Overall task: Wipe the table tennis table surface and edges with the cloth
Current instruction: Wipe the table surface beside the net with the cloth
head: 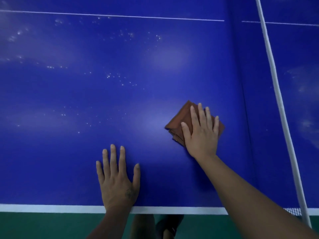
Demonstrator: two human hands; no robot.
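R hand (pixel 201 131) presses flat, fingers straight, on folded brown cloth (pixel 177 125) nr the net (pixel 283 107) end of the tabletop (pixel 86 94) for even wiping pressure, while L hand (pixel 117 180) rests flat by near edge, prob. bracing the reach.

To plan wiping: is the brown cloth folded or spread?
Folded: the brown fabric cloth shows stacked layered edges at its left side under the right hand.

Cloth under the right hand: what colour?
Reddish-brown cloth, plain and folded, seen in the head view.

Indoor sports hall, blue table tennis table (pixel 120 94), white-topped net (pixel 279 100), green floor (pixel 43 225)
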